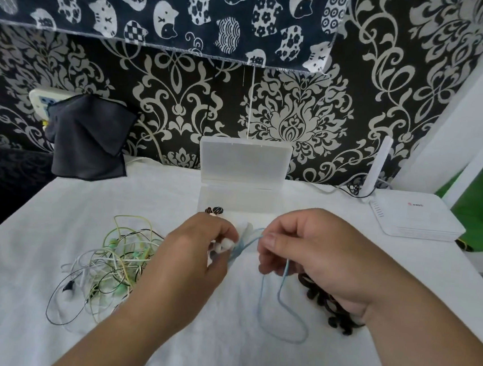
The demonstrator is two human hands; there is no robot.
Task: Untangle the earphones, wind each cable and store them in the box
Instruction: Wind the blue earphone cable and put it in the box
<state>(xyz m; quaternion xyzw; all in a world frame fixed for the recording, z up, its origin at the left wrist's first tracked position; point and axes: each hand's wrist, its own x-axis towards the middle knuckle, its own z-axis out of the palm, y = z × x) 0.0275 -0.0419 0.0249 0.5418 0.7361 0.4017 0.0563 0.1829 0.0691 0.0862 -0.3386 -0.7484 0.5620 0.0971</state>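
My left hand (195, 249) pinches the white earbud end of a light blue earphone cable (280, 304). My right hand (313, 248) pinches the same cable a little to the right, and a long loop of it hangs down onto the white cloth. A tangle of green, white and black earphones (108, 261) lies to the left of my left hand. The clear plastic box (240, 196) stands open behind my hands, its lid upright. A small dark wound bundle (215, 210) lies at the box's front left corner.
A dark beaded or coiled object (328, 306) lies partly under my right wrist. A white router (414, 217) sits at the right rear of the table. A dark cloth (88, 138) hangs at the back left. The white tablecloth (219, 343) covers the table.
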